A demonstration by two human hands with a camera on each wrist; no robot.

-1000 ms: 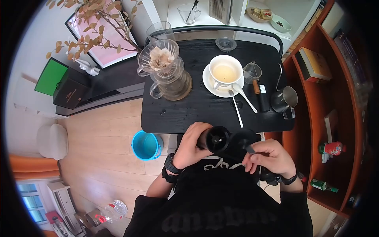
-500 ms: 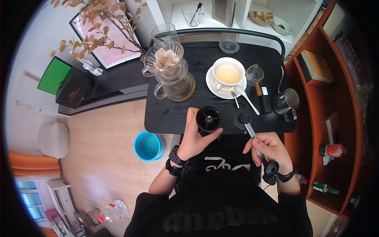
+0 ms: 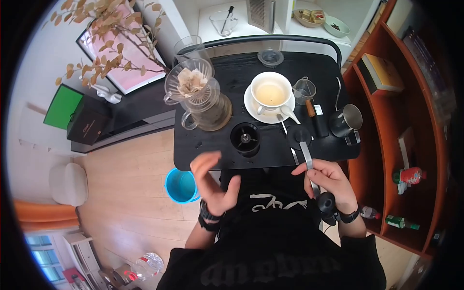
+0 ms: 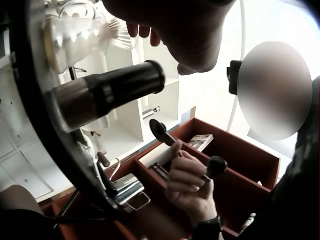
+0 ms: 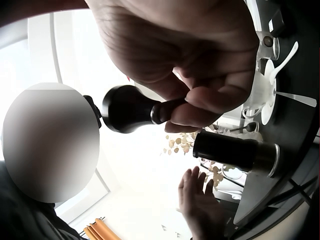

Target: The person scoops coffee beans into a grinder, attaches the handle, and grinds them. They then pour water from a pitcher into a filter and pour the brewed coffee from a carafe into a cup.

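Note:
A black hand coffee grinder (image 3: 245, 140) stands upright near the front edge of the black table (image 3: 212, 152), its open top facing up with a central shaft inside. My left hand (image 3: 215, 187) is apart from it, in front of the table edge, fingers and thumb spread and holding nothing. My right hand (image 3: 333, 182) pinches the metal arm of the grinder's crank handle (image 3: 306, 153). At the handle's far end is a round black lid (image 3: 300, 136), and a black knob (image 5: 125, 109) sits at the near end. The left wrist view shows the grinder (image 4: 110, 92) from the side.
A glass dripper (image 3: 193, 84) with a used paper filter sits on a glass server (image 3: 212, 113) at the left. A white cup (image 3: 271, 89) of pale liquid rests on a saucer with a spoon. A strainer (image 3: 305, 92) and metal pitcher (image 3: 347, 121) stand right.
The left hand has set the grinder on the table, let go and drawn back toward the body. The right hand still holds the crank handle, its lid end now away from the grinder.

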